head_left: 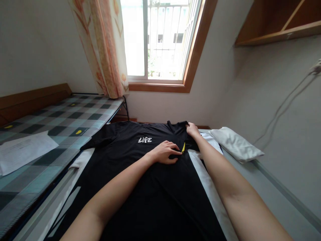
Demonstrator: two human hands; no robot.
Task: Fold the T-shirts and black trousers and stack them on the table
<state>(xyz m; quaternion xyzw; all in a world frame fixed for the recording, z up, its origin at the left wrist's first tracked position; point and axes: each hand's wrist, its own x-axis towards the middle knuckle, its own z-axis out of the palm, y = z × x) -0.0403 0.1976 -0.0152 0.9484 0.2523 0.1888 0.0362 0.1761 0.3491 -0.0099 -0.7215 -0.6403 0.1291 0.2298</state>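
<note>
A black T-shirt [130, 144] with white lettering lies spread out in front of me, its sleeves toward the far end. My left hand [167, 152] rests on the shirt right of the lettering, fingers apart, near a small yellow patch [183, 148]. At the far right sleeve, my right hand [192, 130] has its fingers closed on the black fabric edge. White cloth [204, 177] shows beneath the shirt along its right side.
A bed with a checkered sheet [62, 117] stands at the left, with papers [27, 150] on it. A folded white cloth [237, 144] lies at the right by the wall. Beyond are a curtain [105, 43] and a window; a wooden shelf [288, 33] hangs upper right.
</note>
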